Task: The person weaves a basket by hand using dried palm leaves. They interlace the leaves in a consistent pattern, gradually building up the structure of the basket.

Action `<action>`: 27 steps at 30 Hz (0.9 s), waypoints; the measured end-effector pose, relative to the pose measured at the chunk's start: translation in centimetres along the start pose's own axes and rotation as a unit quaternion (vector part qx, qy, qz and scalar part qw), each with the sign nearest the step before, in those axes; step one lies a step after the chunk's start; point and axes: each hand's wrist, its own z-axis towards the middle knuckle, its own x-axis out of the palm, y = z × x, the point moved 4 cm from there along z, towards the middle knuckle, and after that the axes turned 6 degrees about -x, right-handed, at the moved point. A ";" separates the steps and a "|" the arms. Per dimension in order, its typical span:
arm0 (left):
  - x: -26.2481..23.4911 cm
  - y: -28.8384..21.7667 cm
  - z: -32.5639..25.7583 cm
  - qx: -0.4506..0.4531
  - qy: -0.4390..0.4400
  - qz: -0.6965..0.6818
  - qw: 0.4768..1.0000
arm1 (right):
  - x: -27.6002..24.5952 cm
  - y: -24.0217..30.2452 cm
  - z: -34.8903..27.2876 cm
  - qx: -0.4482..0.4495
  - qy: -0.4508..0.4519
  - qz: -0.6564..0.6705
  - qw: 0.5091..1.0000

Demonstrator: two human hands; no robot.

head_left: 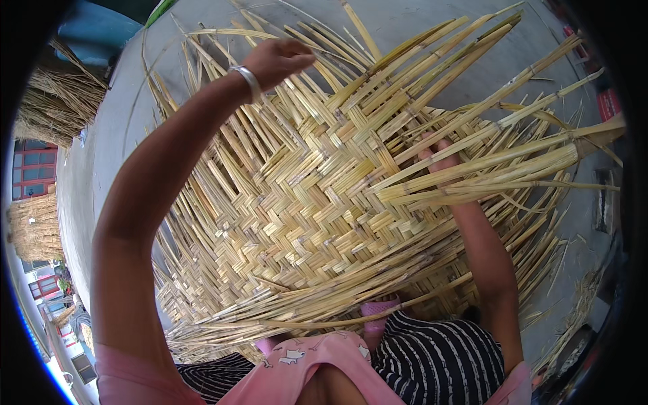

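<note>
A half-woven mat of split reeds (297, 196) in a zigzag pattern spreads before me, with long loose ends fanning out beyond its far and right edges. My left hand (280, 62), a silver bangle at its wrist, is raised over the far edge among upright reed strips. Its fingers are curled together, and what they hold, if anything, is hidden. At the right, my right hand (442, 165) reaches in among the loose reed strips (499, 165), its fingers bent around some of them. A bundle of strips crosses over that wrist and partly hides it.
Several long reeds (304, 297) run along the mat's near, curled edge, close to my knees and pink footwear (378, 307). Grey concrete floor (108, 175) surrounds the mat. Stacked reed bundles (57, 94) stand at the left, and reed scraps (574, 310) lie at the right.
</note>
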 end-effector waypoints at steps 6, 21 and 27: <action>13.7 -10.5 1.5 0.143 0.100 -0.086 0.981 | -1.7 -2.5 0.0 -0.017 0.039 -0.018 0.999; 17.4 -17.3 3.5 0.094 0.403 -0.281 0.866 | -0.8 0.3 -0.7 -0.043 0.085 0.014 0.995; 12.3 -22.8 1.2 0.201 0.412 -0.446 0.768 | 0.4 1.0 0.9 -0.047 0.155 -0.110 0.981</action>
